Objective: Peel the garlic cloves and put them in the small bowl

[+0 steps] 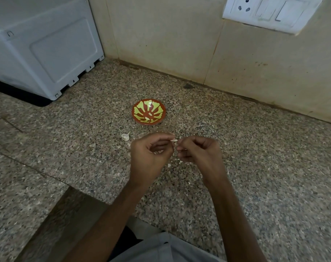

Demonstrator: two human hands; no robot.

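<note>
A small red bowl (149, 112) with a yellow-green pattern sits on the speckled granite counter (255, 167), with a pale peeled clove (146, 118) inside it. Just in front of the bowl, my left hand (151, 152) and my right hand (196, 150) meet fingertip to fingertip. Between them they pinch a small pale garlic clove (174, 141), which the fingers mostly hide. A remnant of the garlic bulb (125, 136) lies on the counter left of my left hand. Bits of papery skin (169, 165) lie under my hands.
A large white appliance (43, 46) on a black mat stands at the back left. The tiled wall (179, 44) runs behind the bowl, with a white switch and socket plate (270, 12) at the top right. The counter's front edge has a step at the lower left.
</note>
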